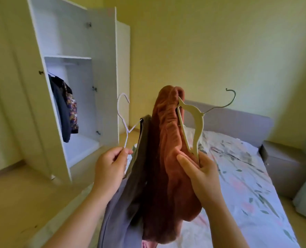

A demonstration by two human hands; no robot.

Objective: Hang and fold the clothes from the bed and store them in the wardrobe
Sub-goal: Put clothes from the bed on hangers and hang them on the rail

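Bedroom wardrobe stands open; hung garments screen bed.

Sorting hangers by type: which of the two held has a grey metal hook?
The broad cream hanger in the right hand, carrying the rust garment; the left hand's thin hanger is white throughout.

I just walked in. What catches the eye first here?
A rust-brown garment on a cream hanger, held up mid-frame by the right hand. Beside it the left hand grips a thin white hanger carrying a grey garment. At left, an open white wardrobe holds dark clothes.
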